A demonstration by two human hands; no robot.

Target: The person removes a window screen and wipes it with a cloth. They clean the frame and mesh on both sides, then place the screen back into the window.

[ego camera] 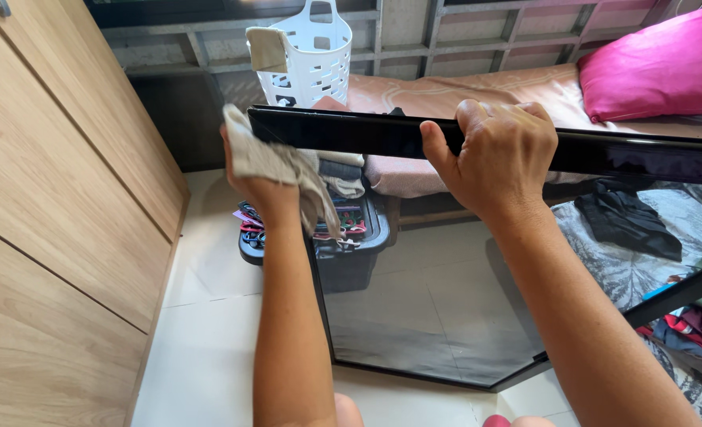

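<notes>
i see my right hand clamped over the top edge of a black-framed glass panel, fingers curled over the far side of the frame and thumb on the near side. the panel stands tilted on the pale tiled floor, and its dark glass reflects the tiles. my left hand is at the panel's upper left corner, closed around a crumpled beige cloth that is pressed against the frame end and hangs down over the glass edge. the two hands are apart, one at the corner and one further along the same top rail.

left of the panel rises a wooden wardrobe. beyond the panel's top edge sits a white plastic laundry basket with a small towel draped over its rim, and further right beyond the edge lies a bed with a pink pillow. just behind the panel's left corner is a dark storage bin with folded clothes on top. to the right of the panel, dark clothing lies on a patterned blanket.
</notes>
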